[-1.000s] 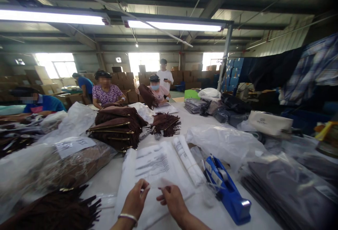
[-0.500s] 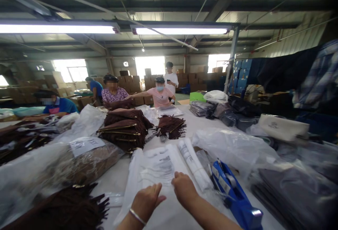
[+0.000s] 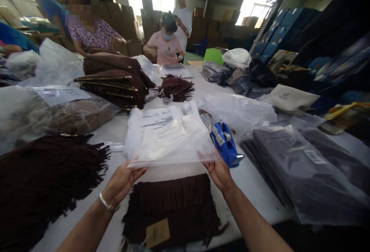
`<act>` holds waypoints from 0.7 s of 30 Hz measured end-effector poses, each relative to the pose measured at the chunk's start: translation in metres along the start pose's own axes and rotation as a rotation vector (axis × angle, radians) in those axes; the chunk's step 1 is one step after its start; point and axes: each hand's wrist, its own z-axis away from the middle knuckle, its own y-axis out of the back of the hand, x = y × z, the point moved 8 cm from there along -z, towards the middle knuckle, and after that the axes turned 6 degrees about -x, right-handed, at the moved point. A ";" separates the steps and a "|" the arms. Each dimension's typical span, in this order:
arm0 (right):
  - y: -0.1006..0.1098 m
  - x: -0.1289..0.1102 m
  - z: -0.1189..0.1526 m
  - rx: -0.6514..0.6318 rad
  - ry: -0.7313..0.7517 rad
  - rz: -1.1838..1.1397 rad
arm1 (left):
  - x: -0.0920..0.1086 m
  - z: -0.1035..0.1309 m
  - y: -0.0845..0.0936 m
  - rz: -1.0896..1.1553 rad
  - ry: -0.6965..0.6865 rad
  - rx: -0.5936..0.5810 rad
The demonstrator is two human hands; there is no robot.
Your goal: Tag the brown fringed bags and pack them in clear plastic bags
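Observation:
Printed clear plastic bags (image 3: 164, 136) lie in the middle of the white table. My left hand (image 3: 123, 180), with a bracelet at the wrist, grips the near left corner of the top bag. At the near right corner my right hand (image 3: 218, 171) pinches the same bag, its fingers partly under the film. Just in front of my body lies a dark brown fringed bag (image 3: 173, 205) with a tan tag (image 3: 157, 232). To the right of the plastic bags stands a blue tape dispenser (image 3: 227, 144).
Brown fringed items (image 3: 52, 175) lie at the left, beside a wrapped bundle (image 3: 81, 117). Stacked brown bags (image 3: 115, 76) stand behind. Grey items in plastic (image 3: 295, 167) cover the right side. Several people are beyond the table, one in a pink shirt (image 3: 166, 47).
The view has tilted down, bringing the tagged brown fringed bag into sight. My hands have moved apart to the plastic bag's near corners, and its near edge is now raised.

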 end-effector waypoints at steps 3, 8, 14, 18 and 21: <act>0.006 0.012 0.003 -0.081 -0.069 0.031 | -0.012 -0.023 -0.035 0.059 0.062 -0.245; 0.018 0.036 0.038 -0.147 -0.171 0.339 | -0.028 -0.037 -0.018 -0.097 0.134 -0.377; 0.029 0.079 0.070 0.064 -0.376 0.267 | -0.052 0.001 0.016 -0.103 0.235 -0.393; 0.026 0.077 0.070 0.084 -0.398 0.361 | -0.071 0.035 0.024 -0.089 0.254 -0.208; 0.029 0.058 0.077 0.030 -0.259 0.569 | -0.078 0.060 0.046 -0.324 0.159 0.112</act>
